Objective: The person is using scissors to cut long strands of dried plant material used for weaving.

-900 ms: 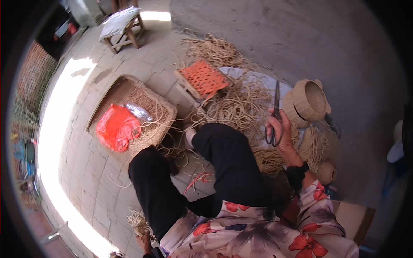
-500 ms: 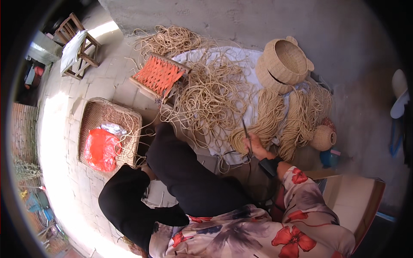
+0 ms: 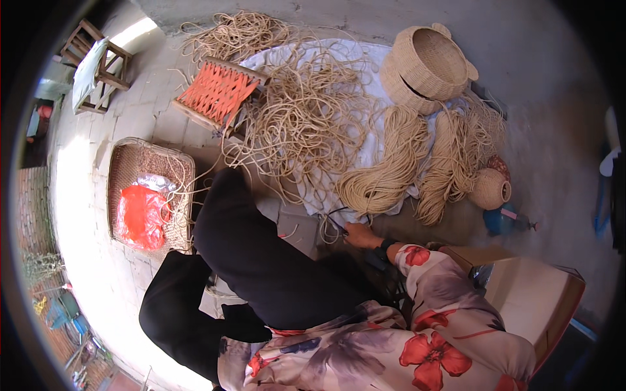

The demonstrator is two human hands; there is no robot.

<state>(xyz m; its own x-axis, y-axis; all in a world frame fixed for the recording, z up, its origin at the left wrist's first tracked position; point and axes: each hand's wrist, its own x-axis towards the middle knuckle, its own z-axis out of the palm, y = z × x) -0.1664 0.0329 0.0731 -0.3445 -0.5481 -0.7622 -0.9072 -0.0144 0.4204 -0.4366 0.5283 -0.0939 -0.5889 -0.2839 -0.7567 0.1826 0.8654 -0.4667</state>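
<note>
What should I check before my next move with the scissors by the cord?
1. Right hand on the scissors: ok, it grips them low at the cloth's edge.
2. Blades open or shut: cannot tell, too small.
3. Left hand in view: not ok, hidden.
4. Cord within reach: ok, hanks lie just beyond the hand.
5. Loose cord untangled: not ok, it sprawls over the cloth.
6. Basket out of the way: ok, it sits at the far side.
</note>
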